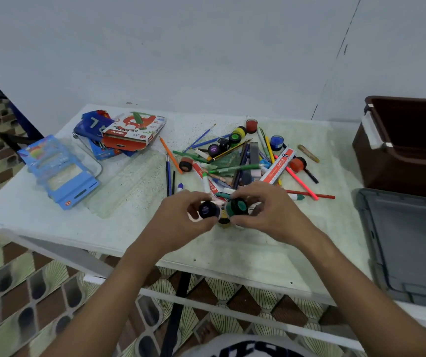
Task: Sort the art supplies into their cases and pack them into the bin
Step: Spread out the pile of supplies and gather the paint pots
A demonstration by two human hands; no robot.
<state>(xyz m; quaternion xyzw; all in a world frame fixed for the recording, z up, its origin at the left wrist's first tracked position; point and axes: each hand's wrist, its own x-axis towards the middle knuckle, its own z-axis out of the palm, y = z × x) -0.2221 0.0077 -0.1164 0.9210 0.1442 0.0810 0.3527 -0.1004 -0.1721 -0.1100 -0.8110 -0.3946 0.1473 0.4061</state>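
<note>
**Gathering paint pots, both hands busy**

Right now the left hand (181,215) is pinching a purple-labelled pot (208,210) w/ curled fingers; the right hand (266,210) is gripping a green-capped pot (237,206), lower centre of frame. Best bet: keep caps snug and pots upright, then group them w/ the other pots (235,138) in the pile mid-counter (271,253). Cases (60,171) are lying at left; brown bin (397,150) is waiting at far right, nothing visible inside.
</note>
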